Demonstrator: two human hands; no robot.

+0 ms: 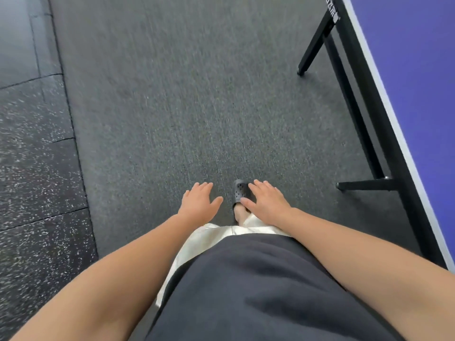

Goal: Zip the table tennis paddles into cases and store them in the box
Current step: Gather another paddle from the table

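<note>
No paddle, case or box shows in the head view. My left hand (pixel 200 204) is stretched out in front of me, palm down, fingers spread, holding nothing. My right hand (pixel 266 202) is beside it, also flat and open with nothing in it. Both hover above the grey carpet (pixel 184 107), over my dark top and pale trousers. A black perforated clog (pixel 239 191) on my foot shows between the two hands.
A blue table tennis table (pixel 418 94) with a white edge line runs along the right side, its black metal legs (pixel 320 43) on the floor. Speckled black rubber flooring (pixel 37 180) lies to the left of the carpet.
</note>
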